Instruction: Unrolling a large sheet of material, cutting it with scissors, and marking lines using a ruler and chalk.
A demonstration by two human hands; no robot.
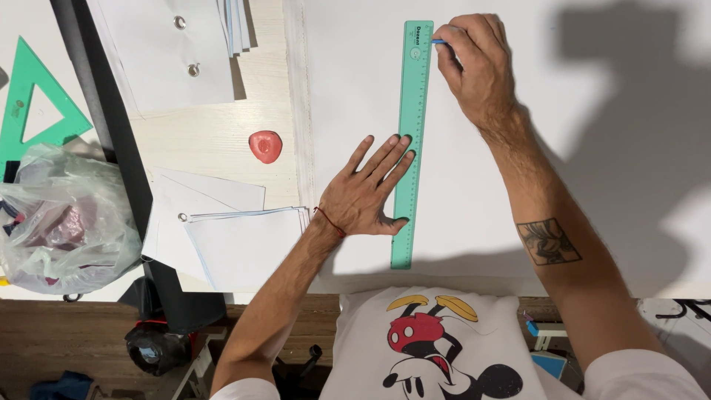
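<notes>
Pinning flat green plastic ruler (412, 141), white fabric (518, 111).

We note a long green ruler (412, 144) lying flat on a large white sheet (518, 133), running nearly straight away from the near edge of the counter and tilted slightly to the right at its far end. It is translucent mint green with a graduated scale along its edges and a small round hole near the far end. We record a thin blue marking tool (438, 41) set against the ruler's right edge at that far end; only its short tip shows. The white sheet is smooth, flat and unmarked where we can see it.
</notes>
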